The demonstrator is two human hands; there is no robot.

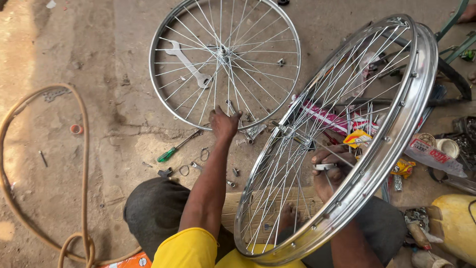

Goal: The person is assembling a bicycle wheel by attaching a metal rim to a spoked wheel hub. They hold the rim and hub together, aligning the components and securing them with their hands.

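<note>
1. At the far left, a tan rubber hose (29, 149) loops across the concrete floor (114, 74), well apart from both hands.
2. A green-handled screwdriver (177, 147) lies on the floor just left of the left forearm, with small metal rings and nuts (198, 161) scattered near it.
3. A chrome spoked bicycle wheel lying flat (163, 94) rests on the floor beyond the hand; a silver open-ended spanner (187, 63) lies inside its rim.
4. The left hand (224, 122) reaches forward to the near edge of the flat wheel, fingers curled downward and close together over small metal parts (250, 133) at the rim. Whether it grips one of them cannot be told.
5. A second chrome spoked bicycle wheel, tilted up (396, 129), stands across the person's lap, its lower rim near the yellow shirt.
6. The right hand (331, 168) sits behind the tilted wheel's spokes, fingers bent and pressed around a small silver metal piece (325, 167), thumb closing on it.
7. Colourful wrappers (357, 138) lie just beyond the right hand, and a yellow plastic container (456, 223) stands at the far right.
</note>
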